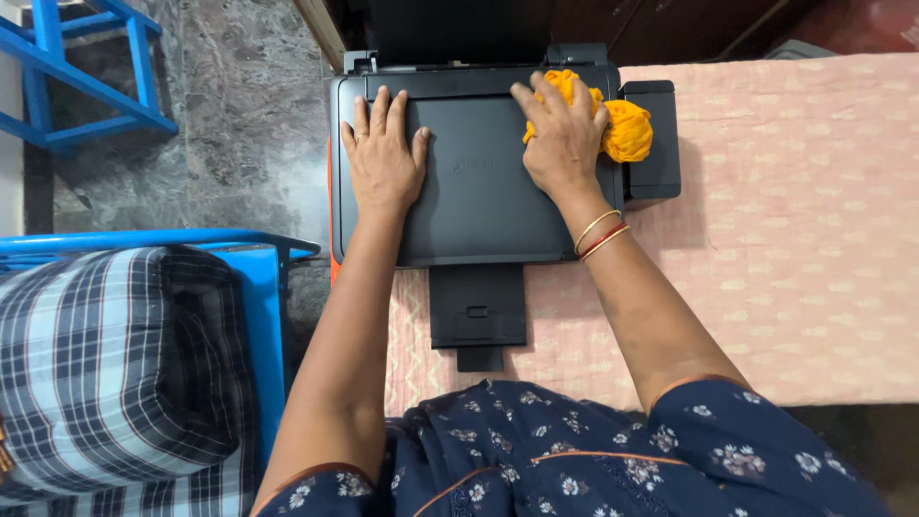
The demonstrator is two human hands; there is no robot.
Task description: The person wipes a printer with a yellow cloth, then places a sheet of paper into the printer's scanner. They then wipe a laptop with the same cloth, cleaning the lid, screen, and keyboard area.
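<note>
Pressing: your left hand (383,153) lies flat and open on the printer (479,182) lid.
Wiping: your right hand (565,134) grips the yellow cloth (627,129) at the printer's far right corner.

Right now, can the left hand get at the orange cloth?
Probably yes. The left hand lies flat on the printer lid, bare lid between it and the cloth, though the right hand covers most of it.

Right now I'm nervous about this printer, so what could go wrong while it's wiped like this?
The black printer sits at the table's left edge, its side seemingly past the pink cloth; a hard push could shift it toward the floor. The yellow rag under the right hand might snag near the rear tray. The extended output tray could get bumped by the person's body.
</note>
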